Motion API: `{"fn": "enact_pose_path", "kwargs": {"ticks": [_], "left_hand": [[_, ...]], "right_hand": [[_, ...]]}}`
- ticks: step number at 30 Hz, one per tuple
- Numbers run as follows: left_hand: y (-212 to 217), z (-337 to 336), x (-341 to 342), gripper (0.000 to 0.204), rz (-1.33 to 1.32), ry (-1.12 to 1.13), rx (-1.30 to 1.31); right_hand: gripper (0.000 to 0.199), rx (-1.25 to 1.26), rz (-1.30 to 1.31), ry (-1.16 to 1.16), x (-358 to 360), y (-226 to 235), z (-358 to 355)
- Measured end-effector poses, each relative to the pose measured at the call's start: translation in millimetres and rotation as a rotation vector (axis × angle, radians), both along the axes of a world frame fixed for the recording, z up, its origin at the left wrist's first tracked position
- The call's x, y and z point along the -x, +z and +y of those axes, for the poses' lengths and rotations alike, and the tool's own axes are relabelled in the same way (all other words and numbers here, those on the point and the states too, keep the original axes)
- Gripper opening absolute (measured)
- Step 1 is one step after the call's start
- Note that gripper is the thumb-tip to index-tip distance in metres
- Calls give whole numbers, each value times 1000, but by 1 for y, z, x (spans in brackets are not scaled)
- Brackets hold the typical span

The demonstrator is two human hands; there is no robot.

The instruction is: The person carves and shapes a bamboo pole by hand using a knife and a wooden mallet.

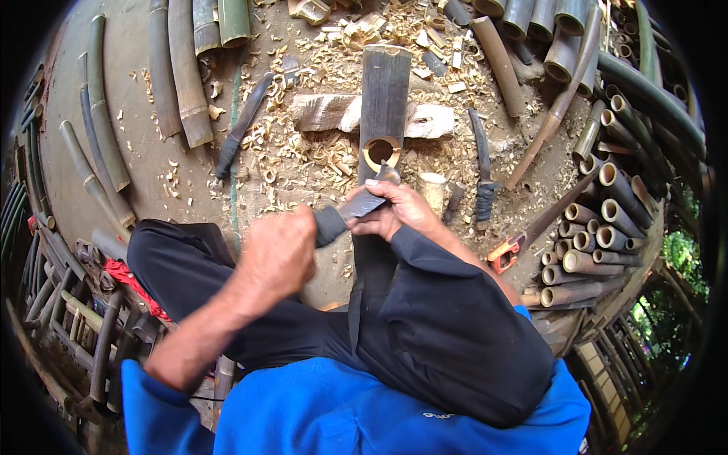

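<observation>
My left hand (277, 246) is closed around the dark wrapped handle of a knife (365, 203). The fingers of my right hand (398, 211) pinch the blade near its far end, so both hands hold the knife crosswise. Below it lies a dark bamboo tube (385, 95), running away from me from between my legs. An oval hole with a pale cut rim shows in the tube's upper side, just beyond the blade. A rough pale wood block (326, 114) lies crosswise under the tube. Whether the cutting edge touches the bamboo is hidden by my fingers.
Curled shavings (303, 174) cover the ground. Other knives lie left (246, 117) and right (483, 163) of the block. A saw (542, 224) with an orange handle rests farther right. Bamboo poles (186, 76) lie at left; stacked tubes (591, 262) stand at right.
</observation>
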State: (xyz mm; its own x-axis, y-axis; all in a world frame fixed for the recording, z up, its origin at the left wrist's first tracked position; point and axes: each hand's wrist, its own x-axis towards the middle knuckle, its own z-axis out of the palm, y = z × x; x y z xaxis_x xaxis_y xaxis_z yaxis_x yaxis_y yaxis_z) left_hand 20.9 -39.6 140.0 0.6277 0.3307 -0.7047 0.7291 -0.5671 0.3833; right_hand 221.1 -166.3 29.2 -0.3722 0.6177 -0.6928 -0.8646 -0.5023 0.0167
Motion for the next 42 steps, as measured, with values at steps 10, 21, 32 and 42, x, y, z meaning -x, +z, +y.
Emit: {"fn": "enact_pose_path", "kwargs": {"ticks": [10,21,32,42], "left_hand": [[7,14,9,28,-75,-132,-324],[-24,-78,3,41,-16,299,5],[34,77,-33,17,-17,-363,-154],[-45,-125,-29,60,-79,709,358]], "right_hand": [[43,-172,122,-54,11,1,1],[37,84,-311,371,-29,23,20],[40,-8,369,-350,33,5,8],[30,22,-518,638,-52,16,29]]}}
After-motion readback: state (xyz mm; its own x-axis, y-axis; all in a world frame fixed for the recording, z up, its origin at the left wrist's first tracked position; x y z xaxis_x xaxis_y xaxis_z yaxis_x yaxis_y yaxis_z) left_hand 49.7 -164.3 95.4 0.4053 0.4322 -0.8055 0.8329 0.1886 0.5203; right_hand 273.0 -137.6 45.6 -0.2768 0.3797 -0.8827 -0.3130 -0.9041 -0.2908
